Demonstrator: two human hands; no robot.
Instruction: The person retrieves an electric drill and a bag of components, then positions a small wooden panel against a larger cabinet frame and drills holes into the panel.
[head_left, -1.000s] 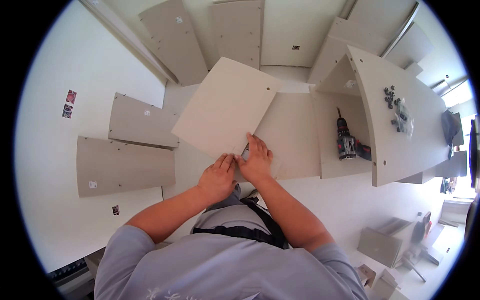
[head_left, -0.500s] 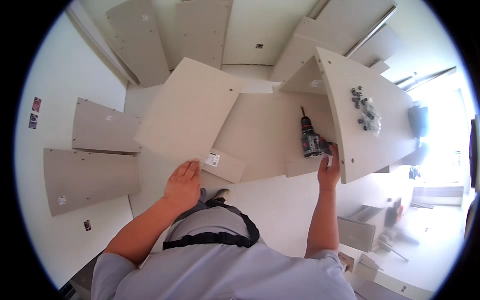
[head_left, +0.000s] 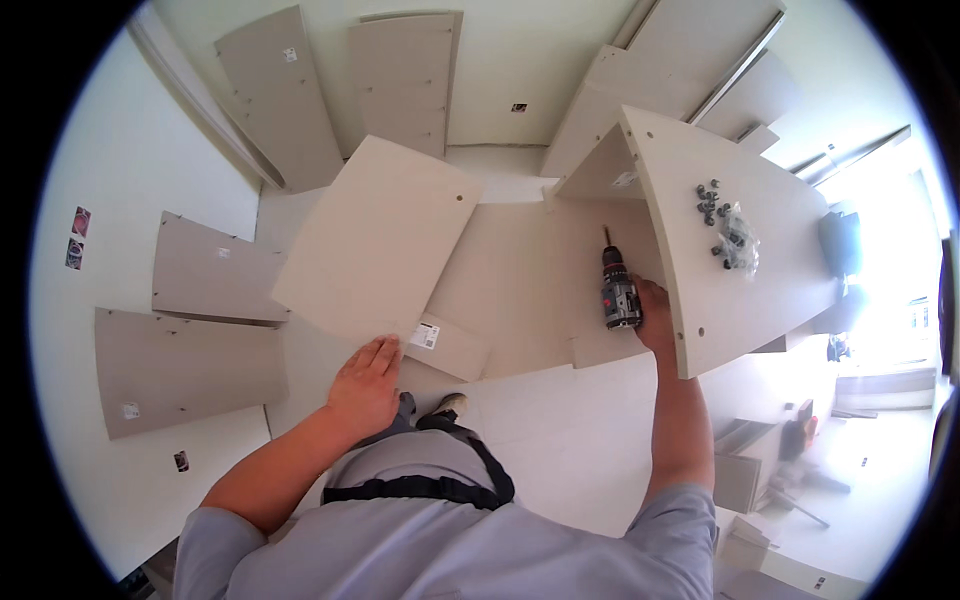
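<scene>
My left hand [head_left: 364, 384] lies with its fingers stretched out flat on the near corner of a loose beige board [head_left: 385, 235]. Under that corner a narrow board with a white label [head_left: 458, 350] sticks out. Over on the right, my right hand [head_left: 653, 312] is closed round the handle of a cordless drill [head_left: 620, 298]; the handle itself is mostly hidden by the hand. The drill lies on a large beige panel [head_left: 520, 260], its bit pointing away from me. Beside it an upright board structure [head_left: 690, 250] carries small dark fittings [head_left: 707, 202] and a clear plastic bag [head_left: 738, 240] of them.
Several drilled panels lean on the walls, among them one at the far left [head_left: 280, 100] and one at the left [head_left: 190, 365]. More boards [head_left: 660, 80] stand at the far right. A blurred person [head_left: 798, 435] is at the lower right. My shoe [head_left: 452, 405] is below the boards.
My right hand has moved from the base of the drill to a grip round its handle. My left hand stays on the board's corner. The whole view has shifted slightly.
</scene>
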